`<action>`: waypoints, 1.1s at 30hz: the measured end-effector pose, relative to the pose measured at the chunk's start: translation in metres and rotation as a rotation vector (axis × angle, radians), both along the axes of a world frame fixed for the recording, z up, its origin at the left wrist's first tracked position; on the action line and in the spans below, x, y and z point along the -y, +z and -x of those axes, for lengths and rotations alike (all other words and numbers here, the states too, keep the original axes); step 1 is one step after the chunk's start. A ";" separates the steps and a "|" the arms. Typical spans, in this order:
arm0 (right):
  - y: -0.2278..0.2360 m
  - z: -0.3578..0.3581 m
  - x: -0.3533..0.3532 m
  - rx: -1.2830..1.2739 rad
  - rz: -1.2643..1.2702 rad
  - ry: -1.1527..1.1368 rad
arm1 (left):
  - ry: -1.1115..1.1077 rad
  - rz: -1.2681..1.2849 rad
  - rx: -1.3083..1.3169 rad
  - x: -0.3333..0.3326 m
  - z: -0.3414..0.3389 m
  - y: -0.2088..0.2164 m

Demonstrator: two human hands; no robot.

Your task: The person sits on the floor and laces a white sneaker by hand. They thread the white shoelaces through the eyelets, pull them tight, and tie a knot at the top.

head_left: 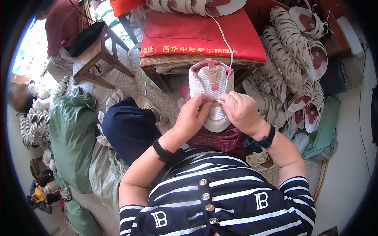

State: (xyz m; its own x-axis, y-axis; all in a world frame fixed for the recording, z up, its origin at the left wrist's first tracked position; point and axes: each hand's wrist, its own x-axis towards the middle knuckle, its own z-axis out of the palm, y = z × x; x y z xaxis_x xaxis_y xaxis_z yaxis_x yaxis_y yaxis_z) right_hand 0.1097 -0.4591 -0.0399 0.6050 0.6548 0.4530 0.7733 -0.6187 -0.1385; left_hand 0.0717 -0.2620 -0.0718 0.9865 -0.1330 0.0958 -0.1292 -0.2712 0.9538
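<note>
A white sneaker (204, 80) with pink collar lining and a pink heel loop lies in front of me, toe toward my body, on a dark red striped cloth (220, 140) over my lap. Over its throat, my left hand (193, 114) is closed in a pinch; what lies between its fingertips is too small to make out. Close beside it, my right hand (243, 112) pinches a short white piece of shoelace. From the sneaker's right side a long white shoelace (226, 41) runs up across the red-covered stool.
A stool with a red printed cover (189, 33) stands ahead, with shoes along its far edge. Stacked shoe uppers (289, 51) fill the right. Green sacks (73, 137) and a wooden stool (96, 59) are at left, near another person's sleeve (63, 21).
</note>
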 end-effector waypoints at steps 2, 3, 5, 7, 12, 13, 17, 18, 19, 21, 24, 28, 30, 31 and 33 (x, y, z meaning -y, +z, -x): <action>0.003 0.000 0.001 0.063 0.080 0.024 | -0.020 0.012 0.030 0.000 -0.002 0.000; 0.004 0.000 0.000 0.087 0.112 0.044 | -0.029 0.016 0.045 -0.001 -0.003 -0.001; 0.005 -0.002 0.001 0.054 0.127 0.072 | -0.033 0.073 0.022 -0.002 -0.004 -0.004; 0.003 -0.007 0.002 -0.060 0.096 0.087 | -0.029 0.084 0.026 -0.002 -0.003 -0.005; -0.002 -0.023 0.008 -0.718 -0.269 0.031 | -0.015 0.031 0.104 -0.002 -0.002 -0.004; -0.003 -0.024 0.009 -0.849 -0.326 0.016 | -0.026 0.039 0.075 -0.002 -0.003 -0.004; -0.002 -0.022 0.008 -0.734 -0.286 0.050 | -0.058 0.079 -0.065 -0.004 -0.008 0.001; -0.002 -0.021 0.010 -0.742 -0.311 0.045 | -0.064 0.093 -0.110 -0.004 -0.008 0.002; -0.002 -0.020 0.011 -0.749 -0.336 0.039 | -0.065 0.115 -0.109 -0.004 -0.008 0.002; -0.001 -0.015 0.013 -0.700 -0.299 -0.007 | -0.064 0.156 -0.111 -0.003 -0.006 0.001; 0.004 -0.009 0.013 -0.569 -0.164 -0.079 | -0.091 0.035 -0.124 -0.007 -0.006 0.002; -0.002 -0.008 0.005 -0.497 -0.136 0.001 | -0.083 0.050 -0.112 -0.005 -0.004 -0.006; -0.003 -0.011 0.002 -0.522 -0.147 0.079 | -0.076 0.142 -0.153 -0.001 -0.002 -0.009; -0.002 -0.011 0.000 -0.508 -0.138 0.101 | -0.076 0.107 -0.148 -0.001 -0.002 -0.009; 0.000 -0.012 -0.002 -0.475 -0.117 0.150 | -0.072 0.040 -0.136 -0.003 -0.001 -0.007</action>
